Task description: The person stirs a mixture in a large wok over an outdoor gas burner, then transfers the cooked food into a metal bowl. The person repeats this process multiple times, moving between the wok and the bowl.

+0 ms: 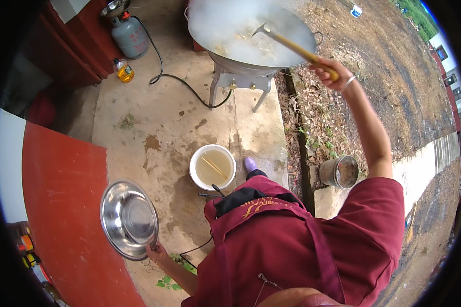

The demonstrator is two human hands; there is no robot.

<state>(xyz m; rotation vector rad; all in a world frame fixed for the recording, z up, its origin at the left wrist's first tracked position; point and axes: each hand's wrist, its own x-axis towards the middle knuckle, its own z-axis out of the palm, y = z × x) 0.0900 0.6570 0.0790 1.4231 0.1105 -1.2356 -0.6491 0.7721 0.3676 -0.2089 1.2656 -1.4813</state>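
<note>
My right hand (328, 73) is closed round the wooden handle of a long spatula (295, 48). Its dark metal head is over the food in a large steaming wok (251, 64) at the top of the view; steam hides whether it touches the food. Low on the left, my left hand (156, 253) grips the rim of a shiny metal basin (130, 220). The basin is tilted and nothing shows inside it. Its fingers are partly hidden by the rim.
The wok sits on a metal gas stove (241, 84), hose-linked to a grey gas cylinder (130, 38). A bottle of yellow liquid (123, 70) stands nearby. Before me is a white bucket (193, 171) holding cloudy water and chopsticks (215, 168). A metal can (329, 171) lies right, a red wall (66, 204) left.
</note>
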